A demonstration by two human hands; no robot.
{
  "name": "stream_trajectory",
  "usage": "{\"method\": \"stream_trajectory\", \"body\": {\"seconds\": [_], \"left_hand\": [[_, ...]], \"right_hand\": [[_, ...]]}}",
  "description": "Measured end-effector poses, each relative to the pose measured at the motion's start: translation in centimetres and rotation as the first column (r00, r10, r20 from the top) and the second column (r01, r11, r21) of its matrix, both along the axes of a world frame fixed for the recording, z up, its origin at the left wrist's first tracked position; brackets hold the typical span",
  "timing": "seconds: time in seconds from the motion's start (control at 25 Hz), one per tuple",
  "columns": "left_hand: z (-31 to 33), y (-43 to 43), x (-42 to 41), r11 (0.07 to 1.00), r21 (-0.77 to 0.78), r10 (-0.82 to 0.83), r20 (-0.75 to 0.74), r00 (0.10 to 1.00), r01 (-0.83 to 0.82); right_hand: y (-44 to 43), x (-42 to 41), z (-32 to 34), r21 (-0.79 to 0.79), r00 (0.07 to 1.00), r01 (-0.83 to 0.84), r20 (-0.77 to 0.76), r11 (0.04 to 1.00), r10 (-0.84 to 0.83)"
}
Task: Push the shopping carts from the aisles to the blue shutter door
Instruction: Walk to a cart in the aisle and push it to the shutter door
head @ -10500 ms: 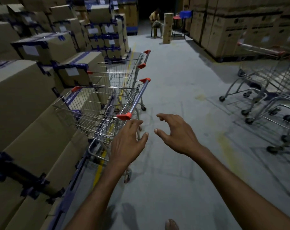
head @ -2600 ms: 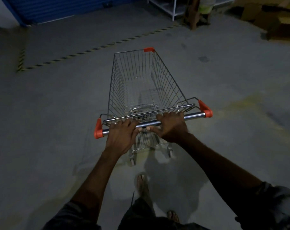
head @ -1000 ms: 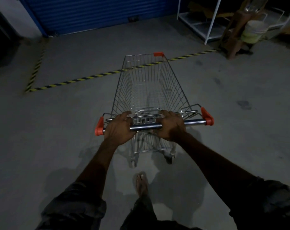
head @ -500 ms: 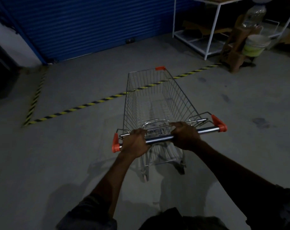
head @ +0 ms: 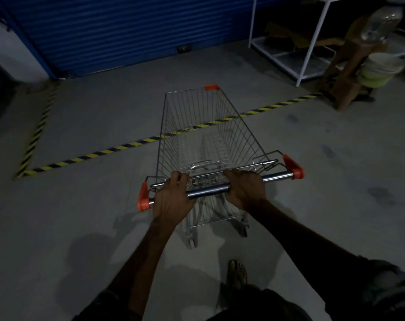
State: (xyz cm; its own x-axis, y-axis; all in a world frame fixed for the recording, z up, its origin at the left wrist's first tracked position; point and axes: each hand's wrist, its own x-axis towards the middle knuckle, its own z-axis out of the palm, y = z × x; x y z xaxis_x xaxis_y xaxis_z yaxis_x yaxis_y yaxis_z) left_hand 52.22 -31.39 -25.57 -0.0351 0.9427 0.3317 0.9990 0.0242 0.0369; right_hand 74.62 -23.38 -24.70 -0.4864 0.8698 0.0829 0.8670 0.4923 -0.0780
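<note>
Both hands, left hand (head: 171,200) and right hand (head: 245,189), have fingers wrapped round the handle of the shopping cart (head: 206,144), mid-frame. Push evenly, straight over the striped line (head: 118,148) toward the blue shutter door (head: 127,28) at the upper left.

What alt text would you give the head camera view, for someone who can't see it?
A person's left hand and right hand grip the handle of an empty wire shopping cart that points toward a blue shutter door across a grey floor. A yellow-and-black striped floor line shows through its wires, and a white rack stands at the right.
</note>
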Motion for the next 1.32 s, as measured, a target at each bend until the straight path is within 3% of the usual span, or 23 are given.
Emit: {"method": "stream_trajectory", "body": {"seconds": [0.28,0.6,0.8,1.32], "left_hand": [[0.7,11.3,-4.1,0.985,-0.076,0.15,-0.062,0.987,-0.155],[0.2,23.5,-10.2,0.989,-0.005,0.146,-0.088,0.985,-0.147],[-0.1,31.2,-16.2,0.99,0.06,0.132,-0.076,0.988,-0.128],[-1.0,53.3,-34.2,0.987,0.099,0.133,-0.052,0.99,-0.127]], "right_hand": [[13.0,-5.1,1.0,-0.006,0.995,-0.085,0.058,0.996,0.085],[26.6,-12.6,0.5,0.022,0.987,-0.054,0.152,0.998,0.05],[34.3,-18.3,-0.4,0.122,0.997,-0.075,-0.016,0.99,0.077],[55.1,-36.4,0.2,0.131,1.0,-0.002,0.014,0.991,0.0]]}}
